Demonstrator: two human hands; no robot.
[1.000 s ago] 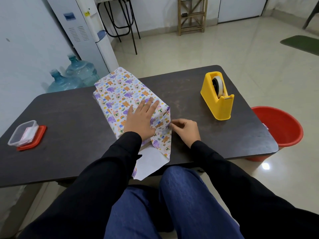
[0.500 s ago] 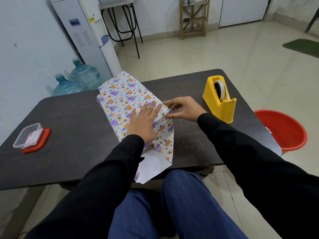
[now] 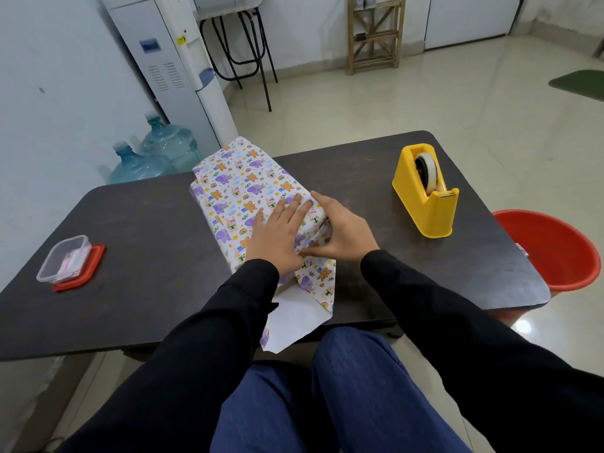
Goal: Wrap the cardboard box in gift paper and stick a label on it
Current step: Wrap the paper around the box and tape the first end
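Observation:
The box [image 3: 242, 188] lies in the middle of the dark table [image 3: 140, 263], covered in white gift paper printed with small animals and rainbows. My left hand [image 3: 277, 237] lies flat on its top near the close end, fingers straight. My right hand [image 3: 340, 233] presses the right side of the paper against the box, with straight fingers on the top edge and the thumb on the fold at the near end. A loose paper flap [image 3: 300, 315], white side up, hangs over the table's front edge. The box itself is hidden under the paper.
A yellow tape dispenser [image 3: 428, 197] with a roll stands at the right of the table. A small clear container on a red lid [image 3: 68, 263] sits at the left. A red bucket [image 3: 552, 250] stands on the floor at the right, water bottles [image 3: 153, 158] behind the table.
My right hand rose from the table beside the near corner to the box's right top edge, then settled against its side. My left hand stayed flat on top.

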